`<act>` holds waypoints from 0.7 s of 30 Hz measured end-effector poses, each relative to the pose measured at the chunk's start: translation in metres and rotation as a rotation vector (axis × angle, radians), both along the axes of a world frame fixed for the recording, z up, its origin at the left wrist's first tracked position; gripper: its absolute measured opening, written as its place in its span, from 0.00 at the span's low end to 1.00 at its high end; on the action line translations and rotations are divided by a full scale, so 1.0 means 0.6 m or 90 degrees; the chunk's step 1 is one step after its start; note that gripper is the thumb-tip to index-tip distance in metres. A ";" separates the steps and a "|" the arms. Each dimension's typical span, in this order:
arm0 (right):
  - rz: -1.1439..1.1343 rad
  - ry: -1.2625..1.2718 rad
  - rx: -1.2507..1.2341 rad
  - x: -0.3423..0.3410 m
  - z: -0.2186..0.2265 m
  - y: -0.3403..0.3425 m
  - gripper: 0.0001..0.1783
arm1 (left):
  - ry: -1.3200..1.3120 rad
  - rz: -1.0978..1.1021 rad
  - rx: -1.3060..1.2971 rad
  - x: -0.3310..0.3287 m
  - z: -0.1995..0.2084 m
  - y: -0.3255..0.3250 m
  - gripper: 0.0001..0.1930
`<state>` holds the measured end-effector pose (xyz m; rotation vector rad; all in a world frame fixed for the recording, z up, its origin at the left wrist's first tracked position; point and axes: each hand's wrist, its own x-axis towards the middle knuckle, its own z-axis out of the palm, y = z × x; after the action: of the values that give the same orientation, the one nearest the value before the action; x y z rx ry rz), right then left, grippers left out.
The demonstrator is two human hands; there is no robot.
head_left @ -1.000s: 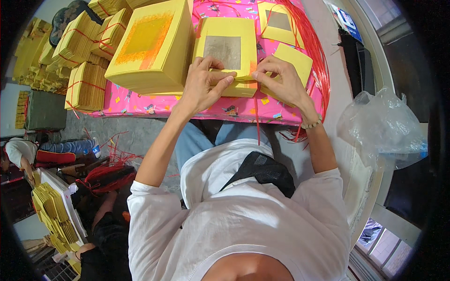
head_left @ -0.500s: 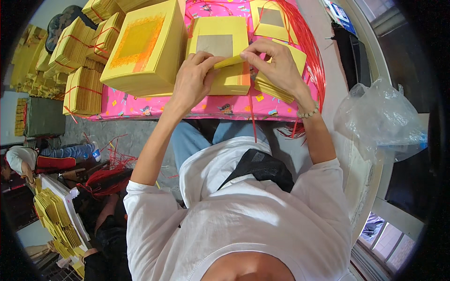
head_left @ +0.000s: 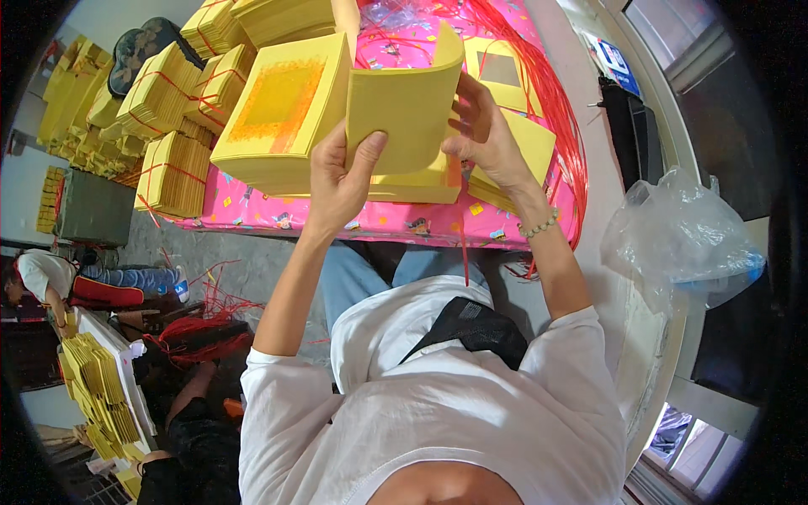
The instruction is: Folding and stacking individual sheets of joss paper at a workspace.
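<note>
My left hand (head_left: 341, 177) grips a yellow paper sheet (head_left: 400, 114) at its lower left, thumb across the front. Tilted up, the sheet curves at its right side; whether it is one sheet or several I cannot tell. My right hand (head_left: 498, 145), a bead bracelet on its wrist, is by the sheet's right edge with bent fingers spread apart. Under the raised sheet lies a yellow paper stack (head_left: 412, 192), mostly hidden. On the left stands a taller paper stack (head_left: 278, 156) with an orange-edged square on top.
Right of my hands lie a smaller paper stack (head_left: 532, 145) and yellow paper with a grey square (head_left: 501, 69). Red plastic strands (head_left: 568, 135) trail along the pink table cover's (head_left: 353, 220) right side. Tied bundles (head_left: 172, 172) are at left. Other people work at lower left.
The yellow paper between my hands has come up from nearly edge-on to facing me. My left thumb now lies on its face. The right hand's pinch has opened and its fingers have spread.
</note>
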<state>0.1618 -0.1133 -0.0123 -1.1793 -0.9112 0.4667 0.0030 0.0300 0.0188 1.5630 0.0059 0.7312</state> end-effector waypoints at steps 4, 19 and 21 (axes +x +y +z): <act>0.038 0.032 -0.005 -0.034 0.026 0.006 0.50 | -0.017 -0.035 -0.049 0.015 -0.017 0.005 0.14; -0.021 -0.006 -0.082 -0.035 0.001 -0.003 0.34 | -0.054 0.057 0.082 0.064 -0.070 0.015 0.25; -0.028 -0.016 -0.088 -0.033 0.001 -0.007 0.34 | -0.022 0.009 0.006 0.065 -0.072 0.010 0.20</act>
<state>0.1421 -0.1172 -0.0116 -1.3308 -0.8844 0.4861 0.0422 0.0359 -0.0247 1.5609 -0.0114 0.7702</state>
